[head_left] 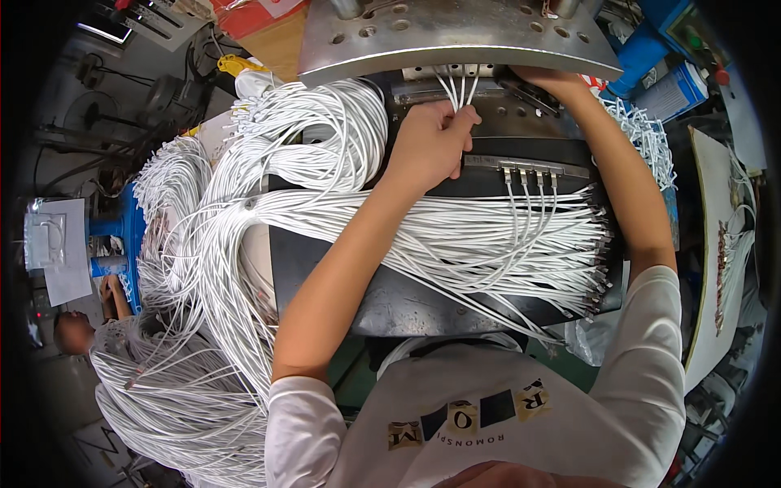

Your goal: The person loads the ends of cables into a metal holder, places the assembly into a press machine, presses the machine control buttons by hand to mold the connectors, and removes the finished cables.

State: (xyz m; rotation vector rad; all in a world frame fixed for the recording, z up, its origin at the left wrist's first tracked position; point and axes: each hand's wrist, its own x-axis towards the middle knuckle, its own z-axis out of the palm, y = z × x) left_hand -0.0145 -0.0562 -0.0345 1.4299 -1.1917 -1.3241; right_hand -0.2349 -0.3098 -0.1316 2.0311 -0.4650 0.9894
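Note:
My left hand (429, 140) is closed in a pinch around several white cables (460, 91), just in front of the steel press. The far ends of these cables run up to a pale slotted block (423, 72) under the thick metal plate (455, 53). My right hand (547, 80) reaches beneath the plate's right side, and its fingers are hidden there. Below my hands, a metal strip (529, 167) holds several cable ends in a row. A broad bundle of white cables (455, 236) lies across the black work surface, with metal-tipped ends at the right.
Coiled white cables (325, 130) are heaped at the left, and more hang down (179, 398) beside the bench. At the right stand a blue can (674, 91), another cable pile (643, 138) and a leaning board (706, 268). Another person (75, 333) is at the far left.

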